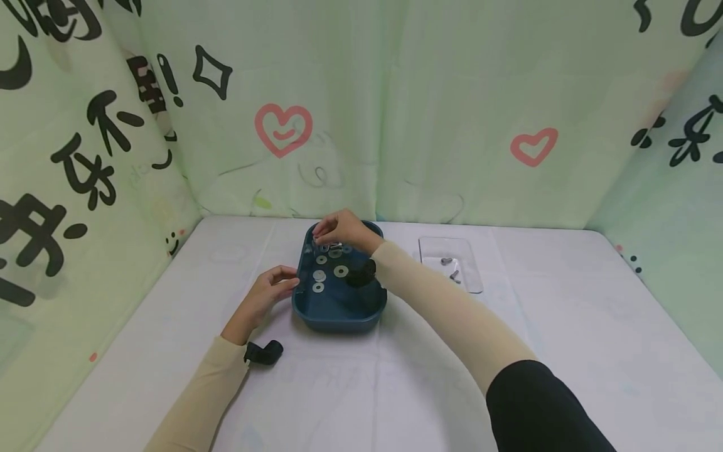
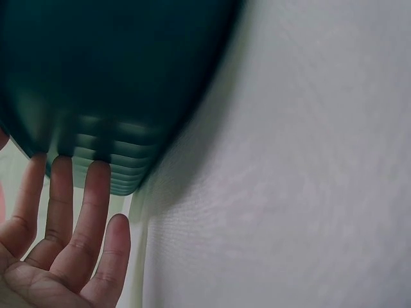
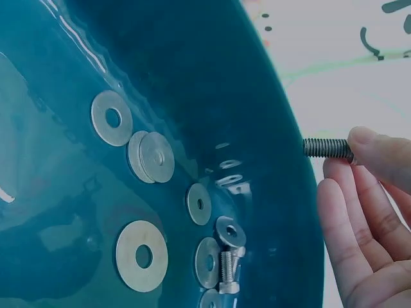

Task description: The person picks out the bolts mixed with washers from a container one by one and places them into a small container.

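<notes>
Evidently, the bolt (image 3: pixel 326 148) looks dark, threaded.

1. From the person's side, I see the bin (image 1: pixel 339 311) near the tabletop's (image 1: pixel 565 351) twelve o'clock edge.
2. Inside: washers (image 3: pixel 125 263), about nine to twelve; bolts (image 3: pixel 226 269) near twelve.
3. Left grip (image 1: pixel 268 295) at its nine; right grip (image 1: pixel 344 230), with a bolt (image 3: pixel 326 148), at its eleven.
4. Dish (image 1: pixel 460 251), two screws (image 1: pixel 446 261) inside, at its three.
</notes>
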A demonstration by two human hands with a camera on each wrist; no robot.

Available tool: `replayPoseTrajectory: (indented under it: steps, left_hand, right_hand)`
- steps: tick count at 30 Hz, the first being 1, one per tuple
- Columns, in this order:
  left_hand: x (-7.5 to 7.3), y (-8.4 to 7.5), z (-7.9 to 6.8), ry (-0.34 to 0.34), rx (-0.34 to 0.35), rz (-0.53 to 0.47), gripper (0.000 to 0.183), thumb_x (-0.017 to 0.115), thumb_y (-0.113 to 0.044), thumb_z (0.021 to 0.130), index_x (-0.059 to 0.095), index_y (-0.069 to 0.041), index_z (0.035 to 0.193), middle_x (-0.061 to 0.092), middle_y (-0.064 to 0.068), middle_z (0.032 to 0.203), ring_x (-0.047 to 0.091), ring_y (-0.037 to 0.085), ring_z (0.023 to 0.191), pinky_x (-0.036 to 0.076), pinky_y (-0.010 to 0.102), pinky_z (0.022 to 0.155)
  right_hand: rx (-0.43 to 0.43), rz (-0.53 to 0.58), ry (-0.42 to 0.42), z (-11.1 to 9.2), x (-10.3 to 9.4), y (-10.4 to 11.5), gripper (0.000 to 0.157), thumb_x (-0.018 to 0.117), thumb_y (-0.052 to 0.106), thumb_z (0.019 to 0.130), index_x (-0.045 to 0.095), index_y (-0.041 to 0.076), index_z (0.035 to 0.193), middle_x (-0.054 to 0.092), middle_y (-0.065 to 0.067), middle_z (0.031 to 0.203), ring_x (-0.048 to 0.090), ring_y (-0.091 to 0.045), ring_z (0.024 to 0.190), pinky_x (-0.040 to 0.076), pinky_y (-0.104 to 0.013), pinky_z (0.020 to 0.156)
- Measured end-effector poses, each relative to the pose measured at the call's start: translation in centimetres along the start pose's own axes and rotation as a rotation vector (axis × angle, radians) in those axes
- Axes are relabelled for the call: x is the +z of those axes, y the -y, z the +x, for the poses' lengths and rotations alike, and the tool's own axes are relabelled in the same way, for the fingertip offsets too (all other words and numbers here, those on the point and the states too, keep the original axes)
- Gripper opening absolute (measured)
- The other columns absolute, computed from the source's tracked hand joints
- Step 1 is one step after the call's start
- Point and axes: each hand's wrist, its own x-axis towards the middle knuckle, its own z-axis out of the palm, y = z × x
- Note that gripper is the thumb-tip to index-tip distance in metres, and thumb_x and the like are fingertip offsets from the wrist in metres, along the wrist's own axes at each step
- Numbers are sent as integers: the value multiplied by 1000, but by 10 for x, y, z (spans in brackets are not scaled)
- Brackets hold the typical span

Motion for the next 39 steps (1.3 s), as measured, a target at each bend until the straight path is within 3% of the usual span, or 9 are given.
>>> replayPoseTrajectory:
  steps: [8, 23, 32, 39]
  left_hand:
    - [0, 2, 1, -8, 0, 12, 38, 53, -18, 95, 47, 3, 127, 48, 19, 129, 54, 17, 106, 41, 41, 107]
    - [2, 2, 1, -5, -15, 8, 38, 52, -17, 95, 47, 3, 127, 47, 19, 131, 52, 20, 110, 41, 40, 107]
    - [2, 2, 0, -10, -9, 9, 37, 51, -14, 96, 47, 4, 127, 47, 20, 132, 53, 22, 111, 41, 41, 107]
    - [1, 2, 0, -14, -7, 16, 37, 51, -15, 95, 47, 4, 127, 47, 20, 132, 53, 22, 111, 41, 42, 107]
  right_hand:
    - [-28, -68, 46, -10, -7, 3, 20, 70, 8, 83, 69, 2, 102, 71, -15, 102, 67, -20, 93, 54, -32, 90]
    - [-117, -36, 134, -35, -21, 18, 22, 69, 4, 82, 68, -1, 103, 71, -16, 101, 68, -15, 89, 56, -30, 86]
    - [-109, -30, 160, -58, -44, 23, 24, 68, 3, 83, 66, -2, 106, 69, -18, 104, 68, -14, 88, 56, -32, 84]
    - [-102, -53, 126, -75, -68, 19, 23, 69, 4, 82, 67, -1, 104, 70, -13, 103, 67, -12, 88, 55, -35, 89]
